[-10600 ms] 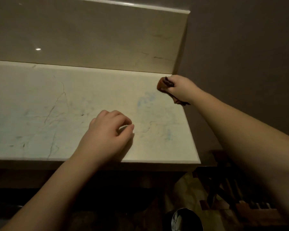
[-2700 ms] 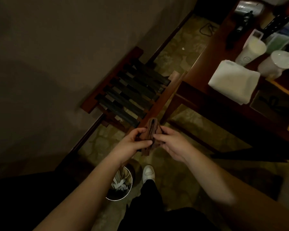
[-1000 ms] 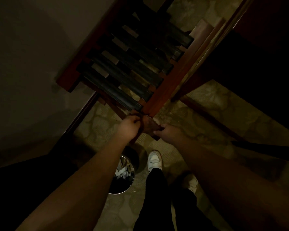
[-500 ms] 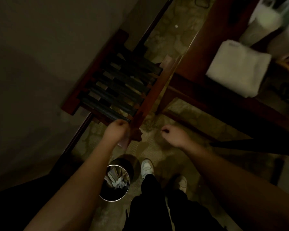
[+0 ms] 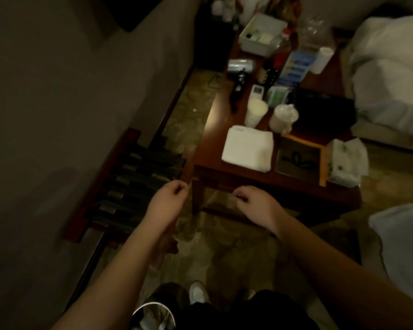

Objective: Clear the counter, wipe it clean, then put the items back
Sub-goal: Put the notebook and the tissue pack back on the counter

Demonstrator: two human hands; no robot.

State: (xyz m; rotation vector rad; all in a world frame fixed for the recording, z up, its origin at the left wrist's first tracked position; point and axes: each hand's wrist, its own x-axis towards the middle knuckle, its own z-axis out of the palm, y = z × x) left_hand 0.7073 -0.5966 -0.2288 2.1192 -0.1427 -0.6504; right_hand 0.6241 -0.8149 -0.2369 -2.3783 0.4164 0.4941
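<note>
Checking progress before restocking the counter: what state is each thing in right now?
left hand: grips brown cloth, which hangs down
right hand: fingers curled, empty
white towel: folded, flat on wooden table
white jar: upright, lid on
hair dryer: lying on its side
waste bin: open, holds scraps

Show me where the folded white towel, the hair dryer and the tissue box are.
folded white towel [image 5: 248, 148]: head view, middle of its top face.
hair dryer [image 5: 240, 66]: head view, silver barrel.
tissue box [image 5: 346, 163]: head view, its top face.
</note>
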